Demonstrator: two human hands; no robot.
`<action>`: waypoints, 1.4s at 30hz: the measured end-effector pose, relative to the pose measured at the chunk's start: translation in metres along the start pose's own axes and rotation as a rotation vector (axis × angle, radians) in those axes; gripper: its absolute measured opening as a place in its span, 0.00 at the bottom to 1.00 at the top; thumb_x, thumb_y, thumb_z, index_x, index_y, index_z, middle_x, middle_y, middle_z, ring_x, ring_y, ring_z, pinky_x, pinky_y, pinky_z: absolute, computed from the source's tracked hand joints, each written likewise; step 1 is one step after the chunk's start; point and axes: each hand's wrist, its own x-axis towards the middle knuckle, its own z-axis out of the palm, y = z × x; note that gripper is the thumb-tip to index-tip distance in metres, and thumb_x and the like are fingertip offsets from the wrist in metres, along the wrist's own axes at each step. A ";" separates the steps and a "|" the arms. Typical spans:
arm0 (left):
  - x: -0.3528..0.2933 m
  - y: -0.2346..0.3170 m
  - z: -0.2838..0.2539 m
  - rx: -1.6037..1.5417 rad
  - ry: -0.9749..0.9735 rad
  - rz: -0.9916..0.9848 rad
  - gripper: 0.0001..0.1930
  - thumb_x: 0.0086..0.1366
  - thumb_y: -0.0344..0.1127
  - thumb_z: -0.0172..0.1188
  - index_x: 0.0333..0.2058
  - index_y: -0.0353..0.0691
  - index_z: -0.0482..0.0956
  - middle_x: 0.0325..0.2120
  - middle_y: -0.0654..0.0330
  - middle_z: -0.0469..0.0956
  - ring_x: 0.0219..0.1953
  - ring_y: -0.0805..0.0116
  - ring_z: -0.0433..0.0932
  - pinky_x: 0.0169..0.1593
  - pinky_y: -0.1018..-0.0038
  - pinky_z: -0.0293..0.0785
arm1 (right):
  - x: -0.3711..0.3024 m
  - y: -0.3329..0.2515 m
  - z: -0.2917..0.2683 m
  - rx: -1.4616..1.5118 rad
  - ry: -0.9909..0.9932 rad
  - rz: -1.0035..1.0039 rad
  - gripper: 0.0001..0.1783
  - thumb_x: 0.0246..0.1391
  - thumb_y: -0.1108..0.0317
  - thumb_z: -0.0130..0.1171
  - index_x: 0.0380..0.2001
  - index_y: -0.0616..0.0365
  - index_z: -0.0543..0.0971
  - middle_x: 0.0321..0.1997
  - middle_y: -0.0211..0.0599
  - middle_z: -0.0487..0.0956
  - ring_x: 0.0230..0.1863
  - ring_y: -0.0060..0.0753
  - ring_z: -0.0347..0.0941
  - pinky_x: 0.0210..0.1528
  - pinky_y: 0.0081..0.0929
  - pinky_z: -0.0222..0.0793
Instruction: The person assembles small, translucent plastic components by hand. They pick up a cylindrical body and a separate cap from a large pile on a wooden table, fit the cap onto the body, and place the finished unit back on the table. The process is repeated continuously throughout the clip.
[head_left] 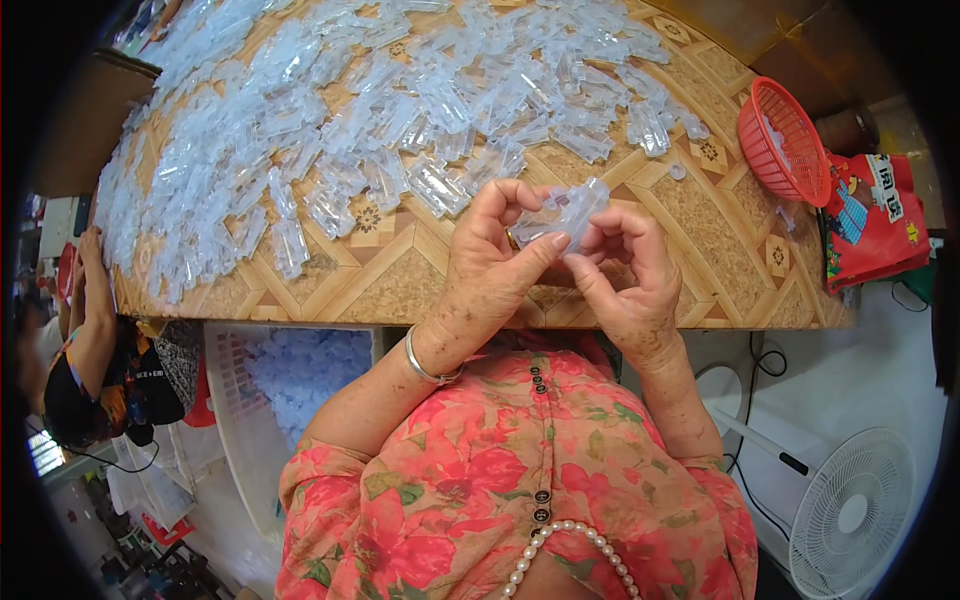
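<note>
Our left hand [490,245] pinches a clear plastic piece [577,212] above the worktop [715,240], right hand [635,275] curled in, gripping its edge; honestly, we'd go light and brace with thumbs.

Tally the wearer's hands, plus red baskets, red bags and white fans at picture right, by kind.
Bare hands, left hand and right hand: 2
Red perforated plastic basket: 1
Red printed glossy bag: 1
White round-caged fan: 1
Total: 5

clear piece [574,212]: partly hidden by hands [490,262] | crate [229,392]: partly under tabletop [420,258] | co-worker [96,315]: edge-cropped
</note>
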 end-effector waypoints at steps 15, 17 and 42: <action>0.001 0.010 0.010 -0.133 0.030 -0.131 0.15 0.76 0.39 0.57 0.54 0.39 0.67 0.55 0.56 0.75 0.56 0.71 0.76 0.49 0.76 0.82 | 0.012 -0.004 -0.005 -0.254 0.016 0.075 0.47 0.39 0.68 0.78 0.65 0.58 0.69 0.60 0.44 0.73 0.53 0.40 0.76 0.49 0.33 0.77; 0.002 0.011 0.005 -0.137 0.011 -0.171 0.18 0.77 0.42 0.53 0.57 0.39 0.67 0.57 0.55 0.75 0.56 0.67 0.77 0.53 0.72 0.81 | 0.011 -0.002 -0.007 -0.234 0.008 0.067 0.47 0.39 0.68 0.77 0.65 0.58 0.70 0.61 0.44 0.74 0.56 0.43 0.76 0.51 0.35 0.77; -0.004 0.015 0.003 -0.217 -0.231 -0.219 0.28 0.78 0.35 0.48 0.72 0.35 0.57 0.64 0.56 0.70 0.63 0.67 0.72 0.64 0.69 0.71 | 0.013 -0.001 -0.014 -0.347 -0.103 -0.185 0.52 0.35 0.65 0.80 0.67 0.58 0.69 0.68 0.47 0.72 0.68 0.51 0.68 0.69 0.44 0.65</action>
